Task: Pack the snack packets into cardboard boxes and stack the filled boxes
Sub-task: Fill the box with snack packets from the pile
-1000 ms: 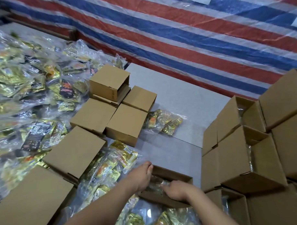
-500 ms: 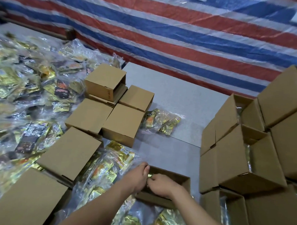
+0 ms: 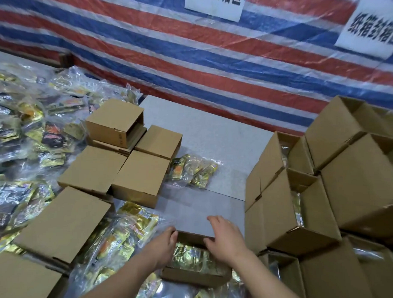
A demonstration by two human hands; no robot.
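Observation:
A small open cardboard box (image 3: 193, 279) lies at the bottom centre with gold snack packets (image 3: 191, 258) inside it. My left hand (image 3: 163, 243) holds the box's far left corner, fingers curled over the rim. My right hand (image 3: 225, 239) rests on the far right rim, its thumb at the edge and its fingers stretched out flat past the box over the grey table (image 3: 213, 136).
Filled open boxes (image 3: 282, 218) are stacked on the right. Several closed and empty boxes (image 3: 141, 180) sit left of centre. A heap of bagged packets (image 3: 24, 131) fills the left; another bag (image 3: 192, 171) lies mid-table. A striped tarp (image 3: 194, 59) forms the back wall.
Both hands have come up out of the box to its far rim; the right hand moved right and its fingers spread. The view has tilted upward.

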